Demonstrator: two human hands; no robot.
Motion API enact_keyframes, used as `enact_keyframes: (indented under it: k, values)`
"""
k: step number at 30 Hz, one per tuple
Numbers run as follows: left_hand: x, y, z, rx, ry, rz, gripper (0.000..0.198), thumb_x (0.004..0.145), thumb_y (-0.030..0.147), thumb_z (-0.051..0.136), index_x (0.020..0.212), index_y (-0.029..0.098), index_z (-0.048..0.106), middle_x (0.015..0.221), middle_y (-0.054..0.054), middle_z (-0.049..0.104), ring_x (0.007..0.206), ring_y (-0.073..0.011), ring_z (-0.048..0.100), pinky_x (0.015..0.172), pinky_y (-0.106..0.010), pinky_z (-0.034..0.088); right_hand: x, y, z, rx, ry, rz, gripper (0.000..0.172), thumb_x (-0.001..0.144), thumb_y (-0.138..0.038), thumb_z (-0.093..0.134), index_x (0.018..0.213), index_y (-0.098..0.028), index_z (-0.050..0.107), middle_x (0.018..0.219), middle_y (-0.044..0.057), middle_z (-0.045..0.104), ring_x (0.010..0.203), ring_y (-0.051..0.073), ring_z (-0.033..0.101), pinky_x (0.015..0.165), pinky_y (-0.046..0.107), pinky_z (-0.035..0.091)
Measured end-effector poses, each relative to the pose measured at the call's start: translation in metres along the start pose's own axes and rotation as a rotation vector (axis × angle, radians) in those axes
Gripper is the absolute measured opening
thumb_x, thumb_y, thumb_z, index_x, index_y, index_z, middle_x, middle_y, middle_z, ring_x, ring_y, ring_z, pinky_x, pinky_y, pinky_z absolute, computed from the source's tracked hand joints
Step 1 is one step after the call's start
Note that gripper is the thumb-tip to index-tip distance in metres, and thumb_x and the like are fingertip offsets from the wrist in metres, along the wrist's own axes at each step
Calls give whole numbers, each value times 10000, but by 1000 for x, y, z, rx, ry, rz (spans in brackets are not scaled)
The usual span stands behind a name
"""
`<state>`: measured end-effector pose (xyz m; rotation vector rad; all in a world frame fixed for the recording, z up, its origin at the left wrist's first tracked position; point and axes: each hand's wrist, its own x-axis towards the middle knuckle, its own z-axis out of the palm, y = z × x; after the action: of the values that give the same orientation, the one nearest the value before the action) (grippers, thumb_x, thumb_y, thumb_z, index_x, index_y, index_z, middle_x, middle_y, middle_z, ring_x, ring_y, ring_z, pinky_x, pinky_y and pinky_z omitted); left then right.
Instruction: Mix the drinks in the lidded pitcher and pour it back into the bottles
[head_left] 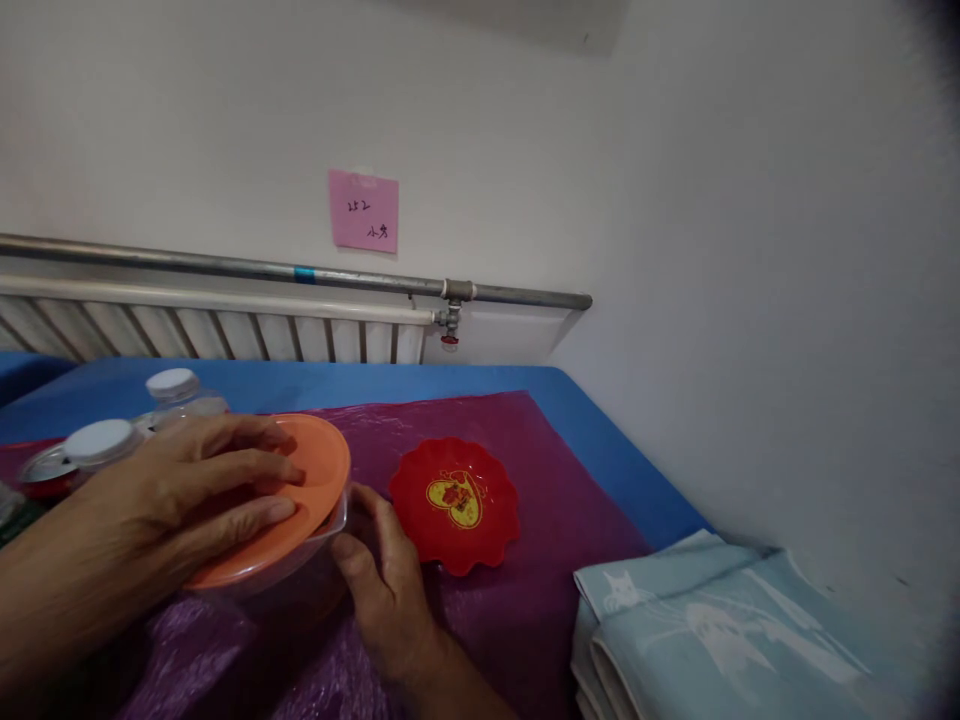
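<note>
An orange lid [319, 462] sits tilted over a clear plastic container [283, 568], and a gap shows between the two at the right side. My left hand [199, 485] lies across the lid, its fingertips gripping the recessed middle. At the container's right rim, my right hand [394, 590] holds the edge between thumb and fingers. What the container holds is mostly hidden. Just right of that hand, a red scalloped plate [412, 505] with a yellow printed design rests on purple plastic sheeting [544, 490].
Jars with white caps, one nearer [103, 440] and one farther [172, 382], stand behind my left forearm. Folded light-blue fabric [697, 610] is piled at the right. Beyond the blue table [480, 378] are a radiator [277, 335], a metal pipe [360, 278] and a wall bearing a pink note [364, 210].
</note>
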<state>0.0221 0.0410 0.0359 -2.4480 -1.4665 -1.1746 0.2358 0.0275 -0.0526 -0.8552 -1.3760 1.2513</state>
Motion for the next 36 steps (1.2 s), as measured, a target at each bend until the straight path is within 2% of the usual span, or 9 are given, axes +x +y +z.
enact_keyframes:
  k: [3, 6, 9, 15, 19, 24, 29, 32, 36]
  values:
    - [1, 4, -1, 63, -46, 37, 434, 842, 714, 388, 996, 475, 715, 1097, 87, 709, 1056, -174, 671, 929, -357, 572, -1, 1, 1, 6, 5, -1, 488, 905, -486, 597, 1325, -238, 586, 1299, 91, 656, 1208, 284, 608, 1047, 445, 476]
    - [6, 11, -3, 99, -114, -82, 375, 860, 692, 439, 1021, 477, 700, 1198, 99, 665, 1112, -183, 647, 943, -375, 556, -1, 2, 1, 0, 13, 5, 491, 907, -493, 596, 1326, -237, 588, 1302, 94, 655, 1212, 285, 604, 1054, 449, 472]
    - [11, 18, -7, 93, -88, 14, 484, 841, 754, 346, 1011, 472, 701, 1144, 104, 687, 1060, -165, 661, 891, -348, 539, -1, 4, 1, -2, 16, 0, 499, 909, -502, 599, 1334, -242, 586, 1314, 94, 651, 1222, 283, 599, 1059, 443, 472]
    - [9, 27, -10, 81, -110, -79, 590, 804, 800, 318, 983, 404, 717, 1126, 27, 698, 1099, -221, 638, 1064, -438, 454, 0, 4, 1, 11, 7, -20, 484, 918, -495, 590, 1331, -242, 585, 1296, 95, 659, 1201, 282, 614, 1047, 445, 482]
    - [6, 15, -7, 89, -60, 9, 551, 781, 805, 340, 1040, 482, 704, 1071, 56, 735, 1037, -220, 676, 1086, -446, 453, 1, 5, 2, 40, 12, -48, 473, 906, -484, 597, 1303, -228, 604, 1265, 94, 679, 1176, 275, 632, 1030, 418, 495]
    - [3, 28, -8, -94, -5, -379, 482, 680, 858, 514, 947, 518, 725, 1181, 96, 694, 1210, -268, 604, 1141, -533, 424, 4, 9, 3, 21, 32, -97, 448, 893, -467, 589, 1280, -245, 626, 1238, 81, 697, 1140, 277, 653, 1005, 407, 511]
    - [-41, 68, -3, -58, 438, -397, 269, 863, 509, 606, 1096, 389, 669, 1301, 90, 616, 1268, -166, 559, 1183, -340, 376, 5, 14, 1, -92, 29, -88, 481, 903, -467, 551, 1294, -195, 623, 1285, 113, 683, 1203, 299, 628, 1047, 431, 481]
    - [-77, 92, 3, 33, 450, -361, 237, 897, 393, 585, 1123, 356, 645, 1303, 72, 607, 1242, -111, 566, 1117, -219, 418, 3, 16, 2, -104, 39, -25, 547, 904, -515, 525, 1314, -162, 601, 1348, 140, 645, 1274, 309, 583, 1100, 454, 432]
    - [-113, 105, 11, 177, 399, -314, 210, 916, 302, 548, 1105, 323, 635, 1240, 17, 645, 1172, -93, 615, 1021, -192, 525, 3, 21, 3, -99, 21, 9, 566, 916, -564, 493, 1314, -175, 595, 1368, 137, 631, 1303, 294, 554, 1125, 475, 394]
